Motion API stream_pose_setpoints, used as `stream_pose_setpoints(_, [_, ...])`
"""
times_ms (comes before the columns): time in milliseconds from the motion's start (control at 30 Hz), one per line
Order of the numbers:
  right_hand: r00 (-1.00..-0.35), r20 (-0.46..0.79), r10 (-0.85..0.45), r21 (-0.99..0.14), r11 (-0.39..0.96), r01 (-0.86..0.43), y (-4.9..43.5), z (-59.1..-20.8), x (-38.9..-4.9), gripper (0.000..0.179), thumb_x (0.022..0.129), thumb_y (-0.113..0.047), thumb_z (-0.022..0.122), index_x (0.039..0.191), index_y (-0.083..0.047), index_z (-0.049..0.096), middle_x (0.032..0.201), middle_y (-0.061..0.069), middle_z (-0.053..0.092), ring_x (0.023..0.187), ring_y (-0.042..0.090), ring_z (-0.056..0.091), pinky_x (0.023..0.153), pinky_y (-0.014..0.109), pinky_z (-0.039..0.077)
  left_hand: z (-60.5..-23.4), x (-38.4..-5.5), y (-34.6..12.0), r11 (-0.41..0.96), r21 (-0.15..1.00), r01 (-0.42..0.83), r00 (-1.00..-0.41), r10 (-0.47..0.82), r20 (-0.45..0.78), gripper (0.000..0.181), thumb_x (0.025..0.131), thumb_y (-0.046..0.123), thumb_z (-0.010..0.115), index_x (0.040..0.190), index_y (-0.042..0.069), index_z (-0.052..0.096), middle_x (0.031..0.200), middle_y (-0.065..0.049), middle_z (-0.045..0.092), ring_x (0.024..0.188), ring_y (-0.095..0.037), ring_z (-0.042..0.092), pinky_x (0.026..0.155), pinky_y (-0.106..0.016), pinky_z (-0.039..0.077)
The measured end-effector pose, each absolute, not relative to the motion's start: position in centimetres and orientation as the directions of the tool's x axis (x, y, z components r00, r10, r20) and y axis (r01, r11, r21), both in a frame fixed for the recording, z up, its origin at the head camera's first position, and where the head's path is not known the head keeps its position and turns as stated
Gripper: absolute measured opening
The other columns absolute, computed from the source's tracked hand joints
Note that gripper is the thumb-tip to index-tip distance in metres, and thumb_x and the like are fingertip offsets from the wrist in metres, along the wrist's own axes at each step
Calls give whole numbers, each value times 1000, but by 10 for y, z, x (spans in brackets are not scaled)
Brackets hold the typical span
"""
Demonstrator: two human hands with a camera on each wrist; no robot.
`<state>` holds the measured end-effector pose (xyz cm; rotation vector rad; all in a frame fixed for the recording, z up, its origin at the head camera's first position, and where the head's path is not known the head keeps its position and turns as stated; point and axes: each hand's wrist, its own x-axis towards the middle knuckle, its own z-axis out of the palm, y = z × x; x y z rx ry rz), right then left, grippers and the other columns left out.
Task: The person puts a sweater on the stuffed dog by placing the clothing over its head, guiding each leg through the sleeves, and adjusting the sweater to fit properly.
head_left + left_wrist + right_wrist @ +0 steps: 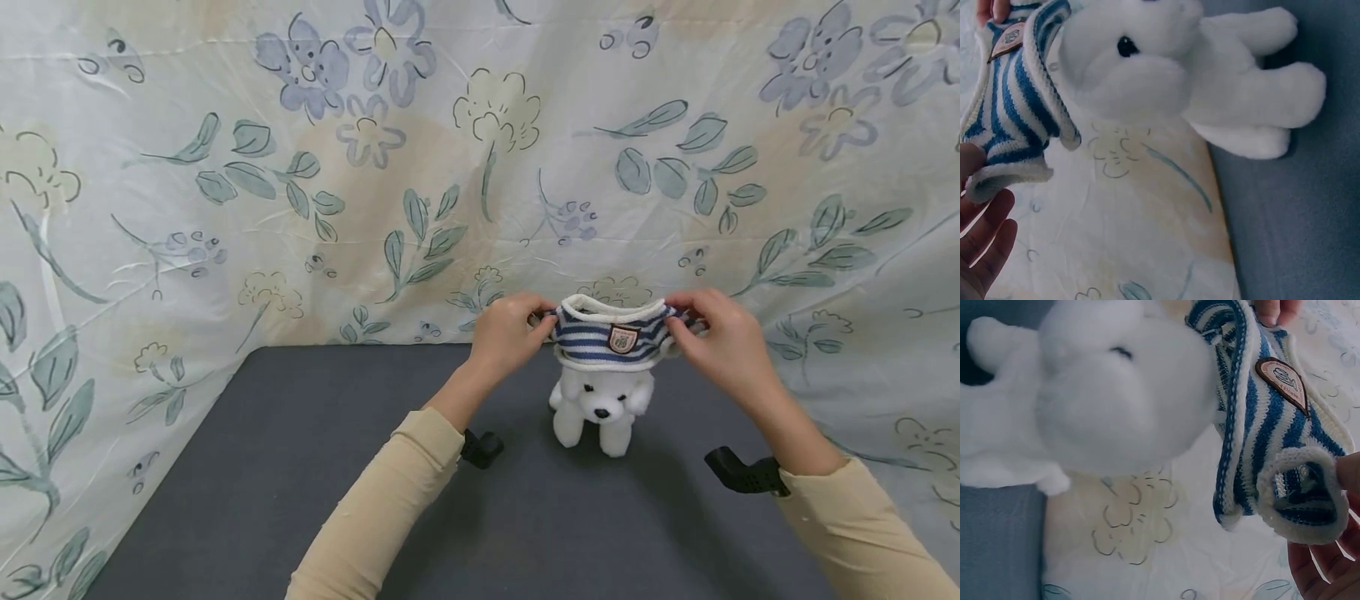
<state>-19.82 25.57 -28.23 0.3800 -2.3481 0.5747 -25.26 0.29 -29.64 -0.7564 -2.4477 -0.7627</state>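
A white plush dog point(600, 404) stands on the dark table, its face toward me. Just over its head is a small blue-and-white striped knit sweater point(600, 340) with a shield-shaped patch point(623, 339) on its front. My left hand point(513, 332) pinches the sweater at one shoulder and sleeve. On the other side, my right hand point(716, 342) pinches the opposite shoulder. The sweater's lower hem is at the top of the dog's head in the head view. In the right wrist view a white-cuffed sleeve opening point(1304, 497) hangs beside my fingers.
The dark grey table top point(322, 467) spreads around the dog. Behind it hangs a floral cloth point(420, 208), close to the table's back edge. A black wrist mount point(742, 471) sticks out from the right wrist, another point(482, 448) from the left.
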Motion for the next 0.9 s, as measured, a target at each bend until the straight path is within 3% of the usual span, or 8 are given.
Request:
stream_pose_setpoints(300, [-733,668,-129,-279,869,-408,263,-300,-201,18,80,3,63,98,3,63,88,14,58,76,24,55,63,38,44,-305,-257,13,731,347,588,-759,348,551,17,89,27,61,101,20,70,91,6,67,72,-4,60,51,-15,40])
stream_pose_setpoints(600, [-804,577,-144,-324,863,-388,268,-315,-199,23,83,-1,63,106,3,62,91,15,58,77,26,57,63,44,48,-321,-257,14,750,361,555,-808,382,448,19,89,29,61,104,22,70,91,6,66,71,-4,58,53,-16,41])
stream_pose_setpoints(767, [-793,595,-130,-339,854,-394,268,-319,-197,28,86,-3,61,113,1,60,96,16,57,83,29,58,69,47,49,-322,-258,10,734,377,565,-803,383,457,24,89,29,61,110,21,67,101,4,66,82,-9,61,57,-19,45])
stream_pose_setpoints(900, [-747,654,-120,-311,858,-410,267,-319,-195,30,83,-1,63,113,0,60,97,16,57,85,30,57,70,47,47,-320,-257,7,727,360,584,-778,376,503,26,88,29,62,112,21,65,107,4,63,94,-13,60,64,-25,48])
